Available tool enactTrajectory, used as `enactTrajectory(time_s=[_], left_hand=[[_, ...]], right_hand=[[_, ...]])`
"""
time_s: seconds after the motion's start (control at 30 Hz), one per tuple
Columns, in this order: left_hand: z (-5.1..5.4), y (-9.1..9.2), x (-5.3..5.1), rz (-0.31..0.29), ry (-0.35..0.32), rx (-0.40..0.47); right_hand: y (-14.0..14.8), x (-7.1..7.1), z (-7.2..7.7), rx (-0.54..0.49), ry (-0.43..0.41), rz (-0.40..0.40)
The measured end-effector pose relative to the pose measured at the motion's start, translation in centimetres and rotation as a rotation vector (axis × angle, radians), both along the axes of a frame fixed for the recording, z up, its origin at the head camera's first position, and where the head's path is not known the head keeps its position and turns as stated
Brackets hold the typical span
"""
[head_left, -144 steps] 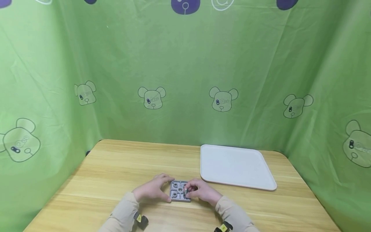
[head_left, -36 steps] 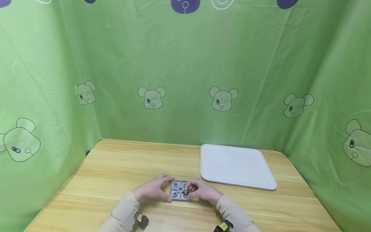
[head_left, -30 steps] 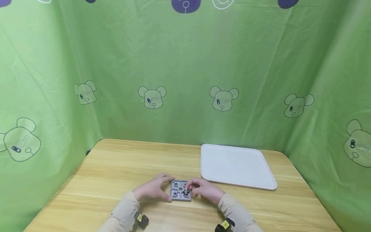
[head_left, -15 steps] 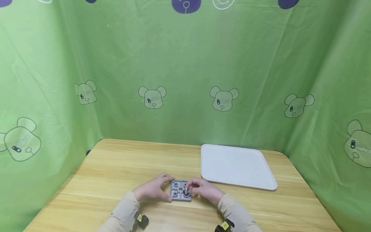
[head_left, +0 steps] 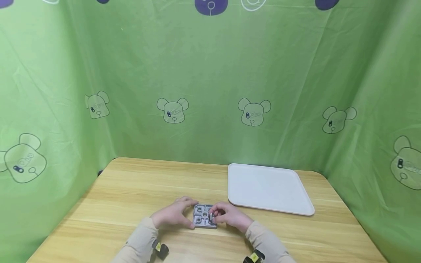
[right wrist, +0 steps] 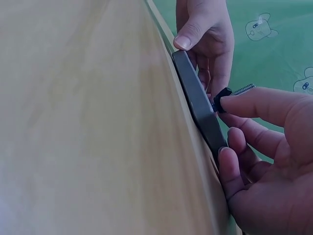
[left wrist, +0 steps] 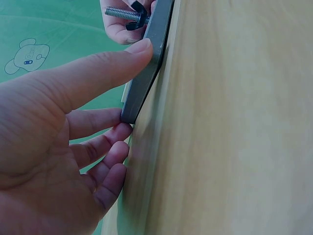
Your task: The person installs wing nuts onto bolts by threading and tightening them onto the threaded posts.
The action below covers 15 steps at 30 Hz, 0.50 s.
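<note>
A grey square plate (head_left: 201, 216) with recesses and holes lies flat on the wooden table near its front. From its right front quarter a threaded bolt (left wrist: 117, 13) sticks up, with a black wing nut (left wrist: 138, 17) low on it, close to the plate. My left hand (head_left: 174, 214) holds the plate's left side, thumb on the front edge and fingertips at the far edge. At the bolt, my right hand (head_left: 232, 217) pinches the wing nut between thumb and fingers; in the right wrist view the thumb (right wrist: 259, 104) presses against it. The right fingers cover part of the plate.
A white rectangular tray (head_left: 269, 188) lies at the back right of the table (head_left: 148, 182), beyond the right hand. Green curtains (head_left: 210, 138) with bear prints hang behind and at both sides. Dark wrist straps (head_left: 161, 250) sit on both sleeves.
My right thumb has come back onto the wing nut, which stood more exposed a half second ago, and its wings have turned. The left hand and plate have stayed put.
</note>
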State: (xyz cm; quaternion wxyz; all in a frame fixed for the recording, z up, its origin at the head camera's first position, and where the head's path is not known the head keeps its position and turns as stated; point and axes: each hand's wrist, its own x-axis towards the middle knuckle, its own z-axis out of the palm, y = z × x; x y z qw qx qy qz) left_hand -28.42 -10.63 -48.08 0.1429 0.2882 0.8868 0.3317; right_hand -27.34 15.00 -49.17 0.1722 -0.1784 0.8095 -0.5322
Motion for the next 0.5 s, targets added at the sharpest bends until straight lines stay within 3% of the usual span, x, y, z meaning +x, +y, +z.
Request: enactTrajectory(time_s=[0.5], left_hand=[[0.02, 0.07, 0.01, 0.004, -0.005, -0.004]], right_hand=[[-0.41, 0.21, 0.20, 0.047, 0.073, -0.012]])
